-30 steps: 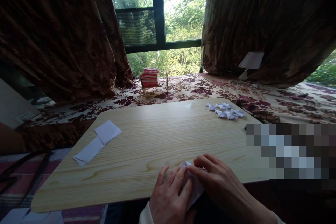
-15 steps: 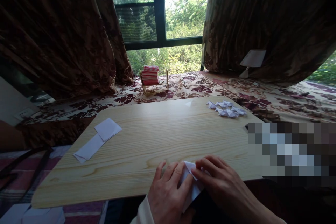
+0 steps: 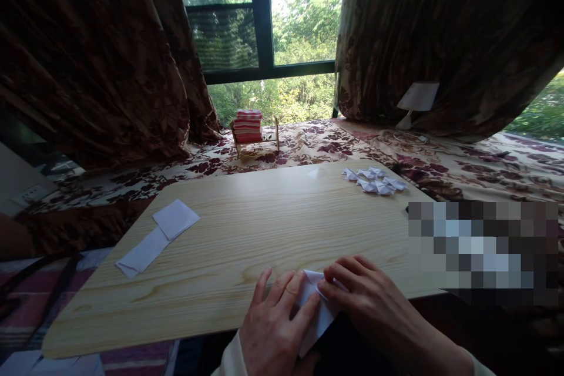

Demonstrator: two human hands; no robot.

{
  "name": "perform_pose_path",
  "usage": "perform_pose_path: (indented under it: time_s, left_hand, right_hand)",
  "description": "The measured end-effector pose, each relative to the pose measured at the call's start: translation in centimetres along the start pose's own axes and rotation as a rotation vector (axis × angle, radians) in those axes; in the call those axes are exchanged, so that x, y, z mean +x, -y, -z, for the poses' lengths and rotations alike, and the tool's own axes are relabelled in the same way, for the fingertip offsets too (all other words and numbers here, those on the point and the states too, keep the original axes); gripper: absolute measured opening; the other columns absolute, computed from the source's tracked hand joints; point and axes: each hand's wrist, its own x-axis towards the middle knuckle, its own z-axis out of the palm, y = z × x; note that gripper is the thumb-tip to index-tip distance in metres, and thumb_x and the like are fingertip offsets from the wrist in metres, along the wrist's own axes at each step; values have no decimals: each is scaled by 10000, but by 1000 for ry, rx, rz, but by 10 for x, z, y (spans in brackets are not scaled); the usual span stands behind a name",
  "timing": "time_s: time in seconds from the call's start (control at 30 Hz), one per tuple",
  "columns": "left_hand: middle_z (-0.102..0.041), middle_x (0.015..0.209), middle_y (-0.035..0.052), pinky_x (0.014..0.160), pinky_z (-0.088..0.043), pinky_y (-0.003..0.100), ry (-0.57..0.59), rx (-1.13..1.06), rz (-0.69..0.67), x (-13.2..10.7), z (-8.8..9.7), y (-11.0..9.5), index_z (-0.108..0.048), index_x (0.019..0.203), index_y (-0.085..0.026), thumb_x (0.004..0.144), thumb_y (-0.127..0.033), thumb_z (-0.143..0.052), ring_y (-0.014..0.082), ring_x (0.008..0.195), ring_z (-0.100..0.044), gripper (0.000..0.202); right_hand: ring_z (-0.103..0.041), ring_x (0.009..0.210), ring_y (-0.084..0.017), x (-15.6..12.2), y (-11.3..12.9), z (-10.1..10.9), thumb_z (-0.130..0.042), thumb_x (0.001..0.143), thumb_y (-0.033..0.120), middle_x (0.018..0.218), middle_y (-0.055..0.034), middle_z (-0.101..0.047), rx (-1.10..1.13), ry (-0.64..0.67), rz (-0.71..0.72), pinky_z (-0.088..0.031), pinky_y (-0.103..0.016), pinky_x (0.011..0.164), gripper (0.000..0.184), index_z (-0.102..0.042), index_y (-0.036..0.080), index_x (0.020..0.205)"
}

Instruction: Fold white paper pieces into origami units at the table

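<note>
A small folded white paper (image 3: 318,311) lies at the near edge of the light wooden table (image 3: 247,235). My left hand (image 3: 275,329) rests on its left side with fingers bent down onto it. From the right, my right hand (image 3: 370,305) covers the other side, fingertips pinching a raised flap at the top. Most of the paper is hidden under the two hands.
Two white paper pieces (image 3: 154,238) lie at the table's left. A heap of folded white paper shapes (image 3: 374,181) sits at the far right corner. Behind the table are a floral cloth, a striped stack on a small wooden stand (image 3: 249,129), brown curtains and a window.
Both hands stay on the folded paper; the fingers have shifted slightly and the flap stands a little more raised. The view has drifted slightly.
</note>
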Motion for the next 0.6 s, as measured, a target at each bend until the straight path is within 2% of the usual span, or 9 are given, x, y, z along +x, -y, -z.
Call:
perform_pose_path:
  time_s: [0.1,0.23,0.43,0.6]
  left_hand:
    - [-579,1233,122,1049,-226,487,-95,16,-23,-3,1,2,-575,1166,-214,783,-461,-486,283,1164,-482,465]
    - [-634,1162,114,1088,-182,465,-193,43,-62,-8,0,4,-597,1128,-146,797,-339,-453,268,1202,-463,409]
    - [-646,1161,106,1116,-87,482,-174,42,-99,-4,1,4,-602,1094,-126,789,-442,-437,251,1135,-513,469]
    - [-652,1141,83,1108,-89,498,-128,16,-50,1,5,3,-586,1119,-158,745,-401,-477,250,1071,-547,459]
  right_hand:
    - [-498,741,-179,0,1,0,-474,924,208,803,-28,-612,0,-13,7,-338,-308,688,165,-607,188,828]
    - [-494,753,-180,-1,2,0,-493,909,175,828,-27,-610,-3,-6,-7,-336,-310,700,125,-600,187,846]
    - [-496,760,-182,-1,2,-1,-519,888,146,846,-24,-616,13,-3,9,-336,-313,706,114,-567,191,796]
    - [-505,765,-184,-2,1,-1,-511,890,139,860,-35,-619,11,-16,26,-350,-313,699,108,-570,180,811]
